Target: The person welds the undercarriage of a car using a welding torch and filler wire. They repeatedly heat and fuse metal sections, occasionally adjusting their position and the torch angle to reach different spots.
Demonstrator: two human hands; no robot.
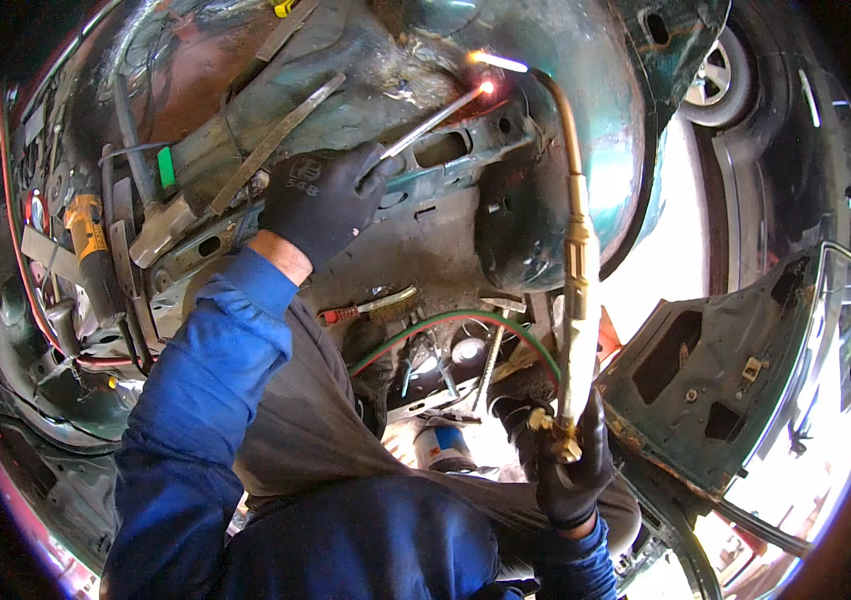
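My left hand, in a black glove, is closed around a thin metal filler rod. The rod slants up and to the right, its far end glowing orange-white. My right hand, also gloved in black, grips the lower end of a long brass gas torch near its valves. The torch stands almost upright, and its bent neck curls left to a bright flame. That flame burns just above the rod's glowing end, over the dark green car body panel. A green and red hose arcs left from beside my right hand.
A hammer, a yellow and black power tool and a flat metal strip lie on the car body at left. A blue-banded can stands below. To the right are a detached-looking green panel and a car wheel.
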